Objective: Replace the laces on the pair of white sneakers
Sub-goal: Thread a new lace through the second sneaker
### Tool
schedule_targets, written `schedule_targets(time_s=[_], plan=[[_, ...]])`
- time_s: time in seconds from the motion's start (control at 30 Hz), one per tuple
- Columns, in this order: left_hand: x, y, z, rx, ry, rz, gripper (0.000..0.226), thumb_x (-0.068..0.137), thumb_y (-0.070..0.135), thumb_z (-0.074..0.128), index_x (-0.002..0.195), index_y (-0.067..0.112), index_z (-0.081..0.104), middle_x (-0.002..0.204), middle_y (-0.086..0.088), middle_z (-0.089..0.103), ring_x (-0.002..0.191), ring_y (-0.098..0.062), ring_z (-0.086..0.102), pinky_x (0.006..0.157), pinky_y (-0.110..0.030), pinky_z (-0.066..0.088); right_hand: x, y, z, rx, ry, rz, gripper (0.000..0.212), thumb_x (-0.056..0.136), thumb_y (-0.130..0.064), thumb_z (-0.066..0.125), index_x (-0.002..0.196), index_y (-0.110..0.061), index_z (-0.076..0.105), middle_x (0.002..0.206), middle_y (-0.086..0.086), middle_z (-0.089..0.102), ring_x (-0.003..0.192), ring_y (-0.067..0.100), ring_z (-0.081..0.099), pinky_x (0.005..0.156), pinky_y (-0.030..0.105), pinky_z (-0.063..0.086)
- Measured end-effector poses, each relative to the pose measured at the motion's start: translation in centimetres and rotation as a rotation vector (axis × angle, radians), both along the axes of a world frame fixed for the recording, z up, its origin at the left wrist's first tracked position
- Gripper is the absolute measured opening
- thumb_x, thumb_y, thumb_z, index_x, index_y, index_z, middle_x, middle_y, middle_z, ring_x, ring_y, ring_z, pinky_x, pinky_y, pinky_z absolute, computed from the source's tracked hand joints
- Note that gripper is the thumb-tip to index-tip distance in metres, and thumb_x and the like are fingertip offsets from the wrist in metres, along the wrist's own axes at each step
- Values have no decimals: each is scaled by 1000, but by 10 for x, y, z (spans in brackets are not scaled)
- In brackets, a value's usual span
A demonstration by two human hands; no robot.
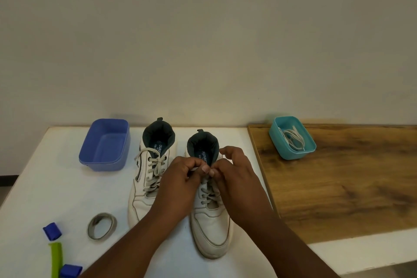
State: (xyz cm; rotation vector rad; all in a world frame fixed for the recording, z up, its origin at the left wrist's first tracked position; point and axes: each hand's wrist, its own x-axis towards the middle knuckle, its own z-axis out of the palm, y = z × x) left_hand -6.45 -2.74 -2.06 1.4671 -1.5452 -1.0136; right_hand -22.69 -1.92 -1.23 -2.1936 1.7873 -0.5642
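Both hands, the left hand [180, 172] and right hand [234, 170], pinch the knot of the grey lace [208, 193] atop the right sneaker [211, 221], which stands on the tabletop [67, 187] beside the left sneaker [146, 178]. Best to loosen the bow gently, pulling one end free before unthreading; yanking would likely tighten it.

White printed lettering is showing on the dark insole of the left sneaker [155, 171]; I am reading only the fragment "par" there, with a smaller line beneath it too blurred to read. The same lettering is showing on the insole of the right sneaker [211, 223], where I am making out "spar" before my fingers cover the remainder.
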Motion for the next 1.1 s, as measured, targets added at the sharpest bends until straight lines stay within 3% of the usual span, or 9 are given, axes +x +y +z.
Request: schedule_targets(time_s=[0.1, 0.2, 0.27, 0.37, 0.5, 0.63, 0.8, 0.97, 1.1], plan=[[0, -1, -2, 15, -89, -30, 21, 102, 34, 50, 86, 36, 64, 96, 5, 59, 87, -3, 57, 77, -17, 42, 0, 0, -1, -66, -105, -56, 22, 99, -47, 56, 109, -30, 67, 147, -7, 41, 129, 10, 44, 90, 25, 46], [-1, -1, -1, 51, -62, -18, 26, 104, 34, 45, 84, 36, 62, 96, 2, 59, 90, -7, 58, 82, -27, 46, 7, 4, -1, -160, -183, -172, 16, 93, -48, 67, 98, -34, 63, 140, -6, 46, 128, 11, 45, 92, 31, 47], [-2, 0, -4, 81, -11, 5, 28, 105, 37, 43, 85, 35, 63, 96, 0, 61, 90, -9, 61, 85, -32, 49, 11, 6, -1, -242, -121, -176, 18, 95, -50, 61, 93, -33, 67, 136, -4, 50, 128, 15, 45, 97, 37, 45], [-3, -1, -7, 122, 49, 33, 30, 104, 41, 44, 91, 30, 68, 98, -2, 65, 92, -12, 64, 88, -39, 53, 16, 8, 0, -209, -154, -134, 30, 99, -54, 50, 102, -37, 74, 144, -7, 46, 140, 16, 33, 110, 40, 34], [-4, 0, -4, 146, 87, 52, 30, 104, 39, 46, 96, 26, 71, 98, 1, 68, 91, -8, 65, 88, -39, 54, 18, 8, 2, -127, -218, -130, 21, 97, -50, 61, 111, -40, 73, 154, -13, 41, 149, 14, 23, 117, 41, 24], [-6, 3, -3, 189, 97, 92, 35, 104, 42, 44, 92, 24, 72, 94, -2, 69, 89, -13, 67, 88, -43, 54, 18, 10, 4, -188, -180, -205, 16, 88, -55, 65, 92, -41, 69, 143, -10, 48, 145, 16, 30, 113, 41, 26], [-8, 3, 3, 209, 160, 125, 32, 104, 38, 47, 92, 22, 72, 90, 0, 71, 88, -12, 68, 88, -40, 55, 18, 8, -1, -89, -208, -181, 9, 91, -42, 72, 99, -43, 76, 156, -13, 40, 154, 14, 10, 116, 36, 7], [-5, 2, 7, 224, 183, 107, 30, 100, 38, 56, 82, 24, 77, 78, 2, 75, 78, -12, 72, 82, -43, 58, 15, 6, 4, -34, -281, -214, 6, 92, -44, 70, 95, -41, 75, 152, -16, 42, 152, 11, 17, 114, 36, 13], [-5, 3, 11, 230, 162, 148, 27, 96, 33, 64, 76, 23, 78, 71, 5, 74, 68, -8, 71, 74, -32, 57, 12, 3, 5, 40, -233, -231, 3, 91, -41, 71, 91, -39, 73, 148, -14, 44, 144, 9, 27, 111, 37, 20]])
